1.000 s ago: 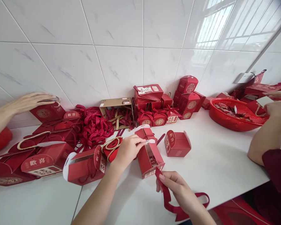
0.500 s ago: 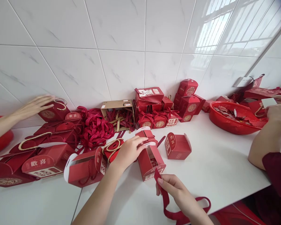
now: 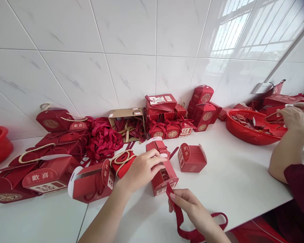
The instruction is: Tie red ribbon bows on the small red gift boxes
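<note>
- Small red box point(image 3: 157, 185) stands on the tabletop point(image 3: 225, 179) in front of the wearer, top open, rounded end flaps up; some dark and pale print shows through the opening.
- Left hand point(image 3: 143, 168) over the box's far end, fingers bent across the flap there. Cannot tell whether that grip pinches the card or merely steadies it; the thumb's hold is hidden.
- Right hand point(image 3: 188, 202) closed in a pinch, thumb against fingers, on a dark red ribbon point(image 3: 179, 219). Ribbon's tip stands up at the near flap; the rest trails below the hand and loops out beside the wrist.
- Whether the tip is in a slot or only in front of the flap: too small to tell.
- Step in hand, as I judge it: fitting ribbon to box, at the threading stage, no knot made.
- Next move seems to call for a steady box, the tip lined up with the flap's opening, and enough ribbon drawn through to reach the far flap.
- Nearby: untied box point(image 3: 194, 158) to the right; ribbon heap point(image 3: 105, 138) farther back, left.
</note>
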Demonstrator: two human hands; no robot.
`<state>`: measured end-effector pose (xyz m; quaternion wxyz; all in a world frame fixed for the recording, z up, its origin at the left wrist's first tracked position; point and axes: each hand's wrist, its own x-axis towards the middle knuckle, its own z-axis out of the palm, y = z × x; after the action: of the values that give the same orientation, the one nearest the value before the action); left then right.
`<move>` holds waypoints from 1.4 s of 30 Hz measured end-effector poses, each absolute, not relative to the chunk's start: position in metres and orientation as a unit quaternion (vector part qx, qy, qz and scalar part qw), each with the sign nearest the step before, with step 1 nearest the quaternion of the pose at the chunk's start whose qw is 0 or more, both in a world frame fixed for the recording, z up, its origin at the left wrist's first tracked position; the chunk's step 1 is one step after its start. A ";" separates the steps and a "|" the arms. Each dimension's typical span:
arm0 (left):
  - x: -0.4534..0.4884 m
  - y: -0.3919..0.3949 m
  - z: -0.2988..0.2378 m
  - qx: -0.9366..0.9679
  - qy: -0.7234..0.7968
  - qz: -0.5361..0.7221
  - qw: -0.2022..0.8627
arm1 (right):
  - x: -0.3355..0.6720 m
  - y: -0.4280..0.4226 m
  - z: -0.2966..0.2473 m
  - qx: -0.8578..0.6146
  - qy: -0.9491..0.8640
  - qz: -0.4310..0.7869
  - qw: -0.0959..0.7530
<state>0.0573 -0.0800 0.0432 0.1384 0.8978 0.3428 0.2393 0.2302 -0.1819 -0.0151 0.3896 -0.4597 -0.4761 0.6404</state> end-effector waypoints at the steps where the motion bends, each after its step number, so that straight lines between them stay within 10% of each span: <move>1: 0.057 -0.080 0.044 0.901 0.341 0.232 0.138 | 0.230 -0.182 -0.015 -0.459 -0.478 0.638 0.392; 20: 0.061 -0.079 0.036 0.936 0.249 0.212 0.130 | 0.225 -0.168 -0.018 -0.471 -0.499 0.598 0.414; 28: 0.056 -0.088 0.047 0.859 0.259 0.437 0.069 | 0.249 -0.173 -0.010 -0.574 -0.611 0.265 0.476; 42: 0.055 -0.073 0.040 0.803 0.506 0.287 0.130 | 0.244 -0.185 0.021 -0.402 -0.623 0.364 0.564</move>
<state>0.0552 -0.0731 0.0404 0.1298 0.8030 0.5062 0.2867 0.2443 -0.1848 0.0214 0.5640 -0.4019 -0.6229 0.3638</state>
